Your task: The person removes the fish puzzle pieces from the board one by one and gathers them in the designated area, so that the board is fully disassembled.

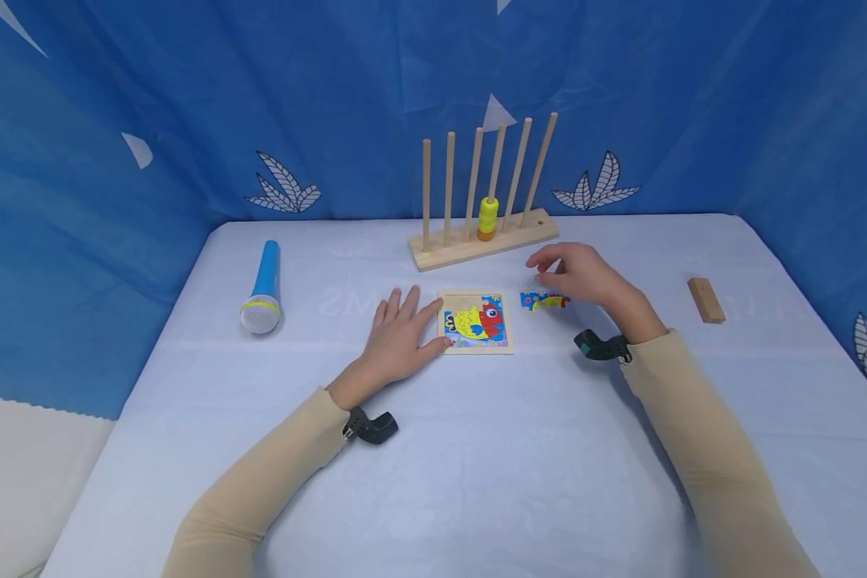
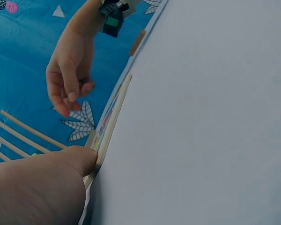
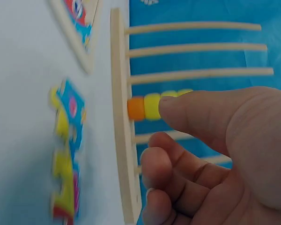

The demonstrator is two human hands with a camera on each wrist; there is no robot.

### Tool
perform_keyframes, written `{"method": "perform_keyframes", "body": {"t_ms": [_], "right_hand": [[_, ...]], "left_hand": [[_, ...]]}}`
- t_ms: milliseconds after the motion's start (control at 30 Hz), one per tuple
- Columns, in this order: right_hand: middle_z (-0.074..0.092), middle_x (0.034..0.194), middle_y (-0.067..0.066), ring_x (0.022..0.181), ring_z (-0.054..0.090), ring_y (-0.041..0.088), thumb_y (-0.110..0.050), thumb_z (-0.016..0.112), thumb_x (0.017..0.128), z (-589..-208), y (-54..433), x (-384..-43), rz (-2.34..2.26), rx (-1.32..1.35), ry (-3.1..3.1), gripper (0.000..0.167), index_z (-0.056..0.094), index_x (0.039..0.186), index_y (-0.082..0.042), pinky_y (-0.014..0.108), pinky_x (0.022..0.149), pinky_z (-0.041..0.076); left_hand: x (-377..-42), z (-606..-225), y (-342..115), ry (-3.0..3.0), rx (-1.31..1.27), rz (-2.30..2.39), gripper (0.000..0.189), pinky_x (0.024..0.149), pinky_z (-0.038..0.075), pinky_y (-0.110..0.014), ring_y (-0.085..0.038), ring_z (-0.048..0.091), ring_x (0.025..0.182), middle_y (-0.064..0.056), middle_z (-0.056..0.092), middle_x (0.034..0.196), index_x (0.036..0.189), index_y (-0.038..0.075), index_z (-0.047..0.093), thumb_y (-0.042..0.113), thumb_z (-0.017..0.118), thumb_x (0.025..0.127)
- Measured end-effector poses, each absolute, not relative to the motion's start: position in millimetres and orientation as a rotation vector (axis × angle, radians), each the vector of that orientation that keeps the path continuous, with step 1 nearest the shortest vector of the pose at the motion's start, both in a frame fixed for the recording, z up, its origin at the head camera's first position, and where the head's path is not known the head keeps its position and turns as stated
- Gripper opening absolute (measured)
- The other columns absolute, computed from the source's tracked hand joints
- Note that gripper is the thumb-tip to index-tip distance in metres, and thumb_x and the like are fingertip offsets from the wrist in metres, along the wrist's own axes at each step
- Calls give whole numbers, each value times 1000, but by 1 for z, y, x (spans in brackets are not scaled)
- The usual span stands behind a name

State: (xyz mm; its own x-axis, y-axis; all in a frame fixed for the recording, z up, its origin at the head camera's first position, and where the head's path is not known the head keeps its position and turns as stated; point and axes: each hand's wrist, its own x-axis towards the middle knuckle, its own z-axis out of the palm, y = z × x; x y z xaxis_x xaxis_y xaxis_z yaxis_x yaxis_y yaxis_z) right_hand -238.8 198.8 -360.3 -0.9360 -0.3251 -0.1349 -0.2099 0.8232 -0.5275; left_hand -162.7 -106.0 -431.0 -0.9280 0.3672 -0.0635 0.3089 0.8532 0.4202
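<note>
A square wooden jigsaw puzzle tray (image 1: pixel 477 351) lies flat in the middle of the table, with a red and yellow fish picture (image 1: pixel 493 321) partly filling it. My left hand (image 1: pixel 397 341) rests at the tray's left edge, fingers stretched out, thumb and forefinger on the frame. In the left wrist view the thumb presses the frame's rim (image 2: pixel 111 129). To the right of the tray lies a group of loose puzzle pieces (image 3: pixel 72 105), blue, yellow and red. Above them hovers my right hand (image 1: pixel 578 271), fingers loosely bent, with nothing between thumb and fingertips.
Behind the tray stands a wooden peg rack (image 1: pixel 441 258) with upright rods; one rod carries yellow beads (image 1: pixel 487 215) over an orange one. A blue toy microphone (image 1: pixel 266 277) lies at the left, and a small wooden block (image 1: pixel 706 301) at the right. Blue cloth hangs behind.
</note>
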Motion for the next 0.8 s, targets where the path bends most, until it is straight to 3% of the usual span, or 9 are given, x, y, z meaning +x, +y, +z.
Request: {"method": "perform_keyframes", "body": {"t_ms": [233,467,800], "right_hand": [[69,115,15,95,63,29,-14,67,97,-368,159,-241,-710,-542,2709,33,67,129,-6,38,81,57],[70,110,11,97,61,26,-11,72,93,-382,143,-240,-652,-577,2638,35,68,128,-6,37,87,57],[70,113,11,95,59,25,-13,81,86,-382,134,-235,-531,-570,2680,45,69,129,-6,37,87,56]], "left_hand": [[-163,-436,-105,2880,515,603,73,125,6,-66,-46,3,159,-19,16,171,160,22,37,54,56,97],[-164,-434,-103,2885,525,599,73,125,6,-66,-47,3,159,-19,16,171,160,21,37,54,56,97],[-164,-432,-105,2886,512,595,73,126,6,-65,-46,3,159,-19,16,171,160,22,36,54,56,97]]}}
